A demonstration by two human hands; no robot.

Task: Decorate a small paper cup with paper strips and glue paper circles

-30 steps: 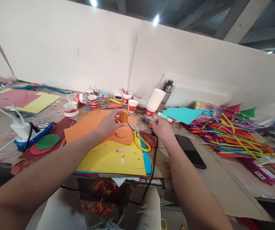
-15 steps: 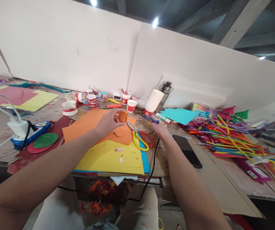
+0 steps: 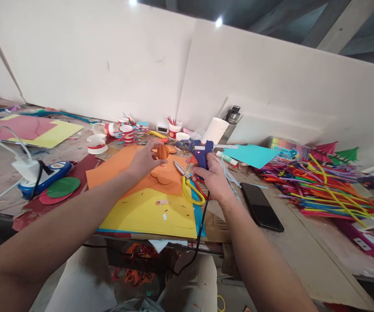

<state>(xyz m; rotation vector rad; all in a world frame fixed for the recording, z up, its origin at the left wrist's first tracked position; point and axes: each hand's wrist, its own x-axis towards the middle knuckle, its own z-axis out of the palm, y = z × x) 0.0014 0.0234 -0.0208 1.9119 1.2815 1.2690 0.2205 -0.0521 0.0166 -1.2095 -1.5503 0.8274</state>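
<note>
My right hand [image 3: 215,180] is wrapped round the handle of a blue hot glue gun [image 3: 201,152], raised above the table with its nozzle pointing left and a glue stick jutting from its back. Between the fingertips of my left hand [image 3: 145,161] is a folded orange paper disc [image 3: 162,152], held upright above the orange sheet [image 3: 109,171]. More orange paper circles [image 3: 162,175] lie on that sheet. Scissors [image 3: 191,195] with yellow and red handles rest below the glue gun, partly hidden by my right hand. A yellow sheet [image 3: 151,216] lies nearest me.
A black phone [image 3: 261,208] and a heap of pipe cleaners [image 3: 330,188] are on the right. Stacked paper cups [image 3: 216,131] stand at the back. On the left sit a blue power strip [image 3: 45,180] and a green paper circle [image 3: 63,187]. The glue gun's black cord [image 3: 201,229] hangs over the table edge.
My right hand has taken hold of the glue gun, lifted it off the table and brought it left toward the orange disc. My left hand keeps hold of the disc.
</note>
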